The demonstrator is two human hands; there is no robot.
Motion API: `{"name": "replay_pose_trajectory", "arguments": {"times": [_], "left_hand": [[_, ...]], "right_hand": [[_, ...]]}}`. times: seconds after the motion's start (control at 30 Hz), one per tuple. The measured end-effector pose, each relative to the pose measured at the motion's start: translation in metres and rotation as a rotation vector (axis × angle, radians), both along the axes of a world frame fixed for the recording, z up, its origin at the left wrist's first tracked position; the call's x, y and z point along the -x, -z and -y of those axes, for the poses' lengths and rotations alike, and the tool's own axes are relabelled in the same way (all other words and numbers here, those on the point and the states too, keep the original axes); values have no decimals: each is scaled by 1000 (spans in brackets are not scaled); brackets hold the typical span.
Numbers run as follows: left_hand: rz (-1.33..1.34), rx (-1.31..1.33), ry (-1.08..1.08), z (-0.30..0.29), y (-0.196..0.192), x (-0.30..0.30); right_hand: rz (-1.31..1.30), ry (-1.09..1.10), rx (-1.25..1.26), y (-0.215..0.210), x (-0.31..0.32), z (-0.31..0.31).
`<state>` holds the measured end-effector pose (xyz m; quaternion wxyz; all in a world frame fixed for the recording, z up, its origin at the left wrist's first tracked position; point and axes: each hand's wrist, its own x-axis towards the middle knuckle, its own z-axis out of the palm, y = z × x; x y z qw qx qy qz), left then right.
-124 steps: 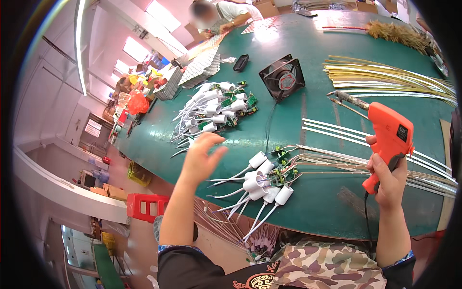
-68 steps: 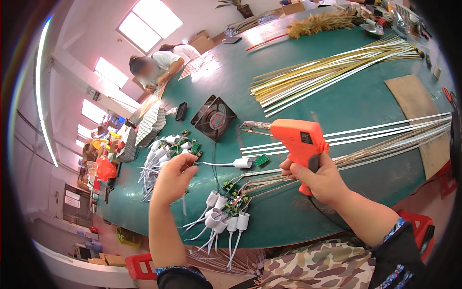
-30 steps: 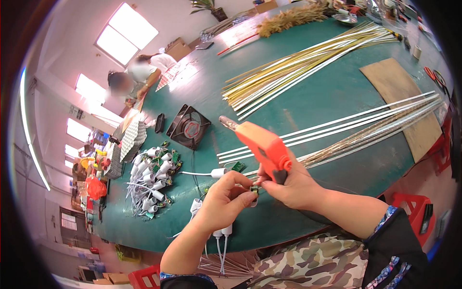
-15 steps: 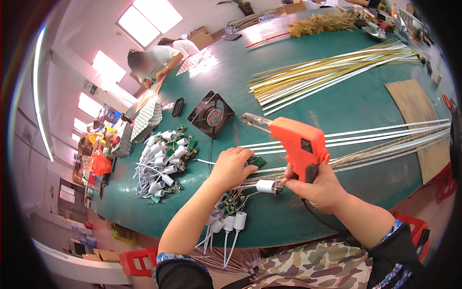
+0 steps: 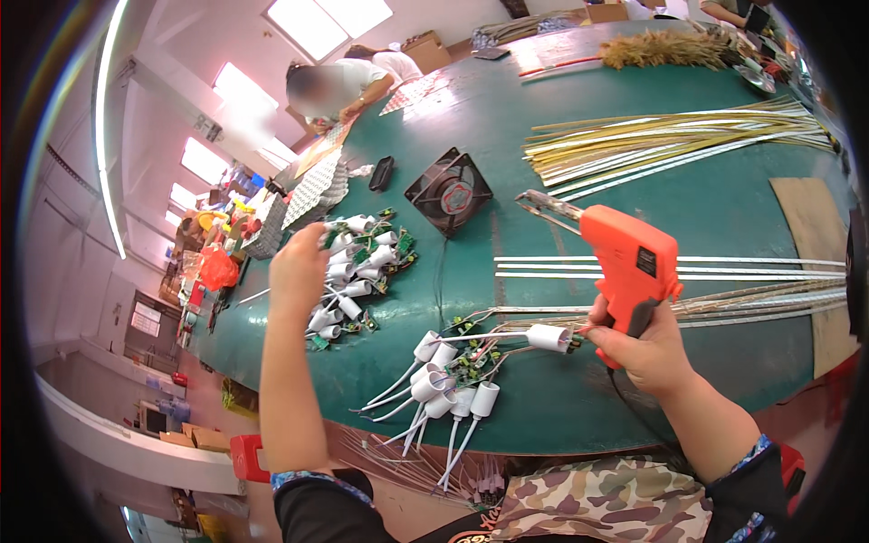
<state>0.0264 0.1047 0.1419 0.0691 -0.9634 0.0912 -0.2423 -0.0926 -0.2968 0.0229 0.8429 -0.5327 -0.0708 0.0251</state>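
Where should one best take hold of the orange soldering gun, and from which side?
Grip the orange soldering gun by its lower handle, coming from the right, as the right hand does. The handle drops from the body like a pistol's, and the metal tip points left, away from that side. The tip may be hot, so I would keep off it.

Bright windows (image 5: 303,27) line a pale wall (image 5: 253,45), 1 tube light (image 5: 100,118) glows at left, red stools (image 5: 245,457) by a green table (image 5: 561,100)

Black fan (image 5: 450,192) standing near a black tray (image 5: 382,174). Straw-coloured bushy bundle (image 5: 665,50) lying farther off. Red stool (image 5: 246,457) at lower left; ceiling light (image 5: 100,127) lit.
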Motion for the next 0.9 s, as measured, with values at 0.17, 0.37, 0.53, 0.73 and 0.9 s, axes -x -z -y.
{"name": "replay_pose_trajectory", "arguments": {"times": [0.17, 0.37, 0.53, 0.73, 0.9], "left_hand": [[-157, -74, -126, -103, 63, -5], [-96, 143, -75, -98, 90, 4], [70, 232, -62, -89, 94, 11], [28, 491, 562, 100, 61, 53], [-558, 869, 785, 213, 84, 98]], "right_hand": [[6, -35, -38, 0, 0, -2], [-41, -14, 148, -1, -2, 8], [-4, -15, 193, 0, -3, 5], [4, 56, 210, 6, -5, 0], [58, 87, 267, 15, -3, 2]]}}
